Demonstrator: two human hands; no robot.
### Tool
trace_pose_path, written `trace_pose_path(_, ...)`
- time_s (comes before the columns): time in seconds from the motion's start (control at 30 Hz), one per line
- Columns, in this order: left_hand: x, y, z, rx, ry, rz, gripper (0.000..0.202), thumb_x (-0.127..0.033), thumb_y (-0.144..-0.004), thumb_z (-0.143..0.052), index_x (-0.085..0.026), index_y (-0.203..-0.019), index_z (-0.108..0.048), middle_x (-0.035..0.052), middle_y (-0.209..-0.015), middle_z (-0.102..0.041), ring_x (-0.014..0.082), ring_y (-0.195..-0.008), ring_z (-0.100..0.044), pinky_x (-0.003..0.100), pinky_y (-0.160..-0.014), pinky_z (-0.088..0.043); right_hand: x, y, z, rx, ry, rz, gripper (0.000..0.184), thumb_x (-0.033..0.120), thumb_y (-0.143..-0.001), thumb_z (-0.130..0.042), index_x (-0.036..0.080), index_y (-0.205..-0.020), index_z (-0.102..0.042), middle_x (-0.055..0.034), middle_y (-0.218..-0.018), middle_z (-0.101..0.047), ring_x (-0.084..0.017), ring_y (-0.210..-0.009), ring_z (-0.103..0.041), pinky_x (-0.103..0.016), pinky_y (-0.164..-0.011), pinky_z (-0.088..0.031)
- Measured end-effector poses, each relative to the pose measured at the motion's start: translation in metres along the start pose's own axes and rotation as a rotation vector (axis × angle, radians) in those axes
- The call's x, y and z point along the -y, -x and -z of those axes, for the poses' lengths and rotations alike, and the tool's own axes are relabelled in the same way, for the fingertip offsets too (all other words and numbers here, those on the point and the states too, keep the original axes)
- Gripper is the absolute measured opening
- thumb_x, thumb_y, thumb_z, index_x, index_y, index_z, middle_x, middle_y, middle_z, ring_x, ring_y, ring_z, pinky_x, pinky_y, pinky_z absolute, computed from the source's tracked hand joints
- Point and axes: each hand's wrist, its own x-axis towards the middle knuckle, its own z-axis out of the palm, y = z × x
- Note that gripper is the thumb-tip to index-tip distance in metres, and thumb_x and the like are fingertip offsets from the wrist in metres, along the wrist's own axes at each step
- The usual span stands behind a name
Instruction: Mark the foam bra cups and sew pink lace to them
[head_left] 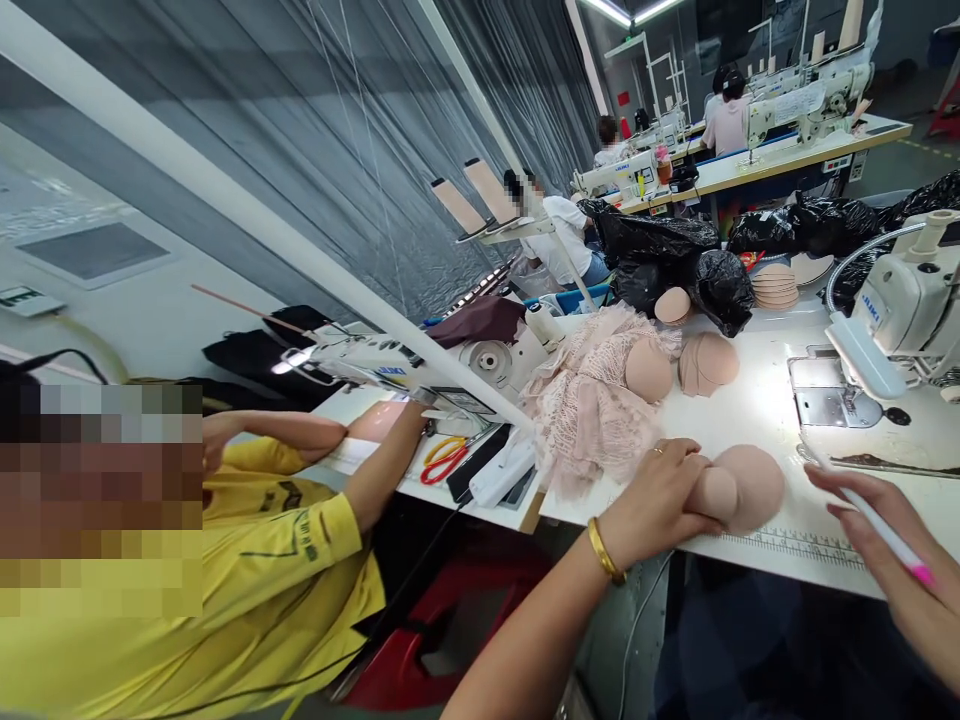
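Observation:
My left hand (660, 495), with a ring and a gold bangle, rests closed on a beige foam cup (739, 488) lying on the white table (757, 405) near its front edge. My right hand (896, 560) holds a white pen with a pink end (885, 528) low at the right, just beside that cup. A heap of pink lace fabric (585, 405) with another foam cup (649, 370) on it lies just behind my left hand.
A white sewing machine (900, 310) stands at the right. Stacks of foam cups (709, 362) and black plastic bags (675, 255) sit further back. A person in a yellow shirt (247, 570) sits at the left beside red scissors (444, 462). Other workers sit at distant machines.

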Motion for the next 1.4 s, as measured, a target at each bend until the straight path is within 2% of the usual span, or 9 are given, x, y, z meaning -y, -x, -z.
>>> trace_pose_path(0.1, -0.017, -0.012, -0.026, -0.091, 0.097, -0.084, 0.077, -0.061, -0.080, -0.089, -0.023, -0.138, -0.057, 0.0187, -0.149, -0.058, 0.0390, -0.138, -0.054, 0.058, -0.116, -0.045, 0.012, -0.024, -0.025, 0.112, 0.018, -0.061, 0.050, 0.070, -0.106, -0.047, 0.040, -0.145, -0.058, -0.0052, -0.155, -0.063, -0.038, -0.143, -0.058, -0.060, -0.113, -0.055)
trace_pose_path(0.23, -0.040, -0.028, -0.048, -0.173, 0.209, -0.082, 0.077, -0.047, -0.083, -0.089, -0.020, -0.145, -0.053, 0.0155, -0.136, -0.067, 0.0381, -0.124, -0.060, 0.056, -0.110, -0.048, 0.015, -0.026, -0.044, 0.127, -0.116, 0.005, 0.047, 0.064, -0.109, -0.045, 0.034, -0.141, -0.059, -0.0088, -0.155, -0.061, -0.033, -0.147, -0.055, -0.056, -0.123, -0.047)
trace_pose_path(0.4, -0.073, -0.017, -0.056, -0.210, 0.452, 0.094, 0.051, -0.031, -0.087, -0.078, -0.023, -0.136, -0.066, 0.0148, -0.126, -0.074, 0.0417, -0.115, -0.066, 0.055, -0.103, -0.047, 0.018, 0.003, -0.037, 0.015, -0.155, 0.068, 0.038, 0.052, -0.108, -0.057, 0.039, -0.143, -0.058, -0.0053, -0.153, -0.063, -0.033, -0.146, -0.057, -0.050, -0.117, -0.053)
trace_pose_path(0.5, -0.100, 0.009, -0.058, -0.189, 0.799, 0.145, 0.065, -0.034, -0.084, -0.082, -0.025, -0.144, -0.059, 0.0139, -0.134, -0.072, 0.0394, -0.116, -0.069, 0.051, -0.103, -0.050, 0.023, 0.028, -0.026, 0.007, -0.108, 0.221, 0.042, 0.044, -0.102, -0.069, 0.043, -0.143, -0.059, -0.0042, -0.150, -0.063, -0.032, -0.143, -0.059, -0.046, -0.115, -0.055)
trace_pose_path(0.63, -0.124, 0.047, -0.058, 0.075, 1.464, 0.145, 0.109, -0.041, -0.073, -0.096, -0.031, -0.165, -0.039, 0.0135, -0.166, -0.048, 0.0389, -0.146, -0.054, 0.050, -0.122, -0.040, 0.021, 0.059, -0.010, 0.051, -0.138, 0.116, 0.041, 0.043, -0.101, -0.070, 0.041, -0.141, -0.062, -0.0056, -0.151, -0.063, -0.032, -0.141, -0.061, -0.044, -0.115, -0.056)
trace_pose_path(0.77, -0.125, 0.064, -0.066, 0.328, 2.037, 0.375, 0.083, -0.067, -0.092, -0.074, -0.034, -0.163, -0.046, 0.0110, -0.167, -0.049, 0.0340, -0.146, -0.056, 0.045, -0.117, -0.045, 0.011, 0.076, 0.003, 0.147, -0.311, -0.149, 0.037, 0.047, -0.102, -0.069, 0.039, -0.138, -0.063, -0.0064, -0.149, -0.067, -0.032, -0.143, -0.060, -0.049, -0.120, -0.051)
trace_pose_path(0.97, -0.117, 0.064, -0.091, 0.272, 2.106, 0.492, 0.068, -0.030, -0.079, -0.092, -0.018, -0.142, -0.068, 0.0153, -0.130, -0.075, 0.0266, -0.110, -0.074, 0.032, -0.094, -0.054, 0.010, 0.081, 0.003, 0.172, -0.519, -0.243, 0.033, 0.048, -0.104, -0.065, 0.038, -0.136, -0.064, -0.0081, -0.151, -0.066, -0.032, -0.137, -0.064, -0.049, -0.114, -0.054)
trace_pose_path(1.2, -0.130, 0.053, -0.101, 0.134, 2.193, 0.484, 0.064, -0.043, -0.082, -0.091, -0.018, -0.138, -0.071, 0.0149, -0.137, -0.073, 0.0337, -0.131, -0.066, 0.040, -0.113, -0.048, 0.017, 0.072, -0.006, 0.094, -0.645, -0.186, 0.027, 0.045, -0.106, -0.063, 0.036, -0.131, -0.066, -0.0079, -0.146, -0.070, -0.031, -0.140, -0.062, -0.048, -0.116, -0.052)
trace_pose_path(1.4, -0.135, 0.051, -0.107, 0.125, 2.238, 0.515, 0.062, -0.040, -0.083, -0.091, -0.022, -0.138, -0.071, 0.0118, -0.138, -0.072, 0.0317, -0.131, -0.065, 0.037, -0.109, -0.051, 0.017, 0.062, -0.011, 0.008, -0.685, -0.223, 0.023, 0.045, -0.106, -0.064, 0.036, -0.127, -0.068, -0.0053, -0.139, -0.075, -0.027, -0.131, -0.066, -0.041, -0.110, -0.054)
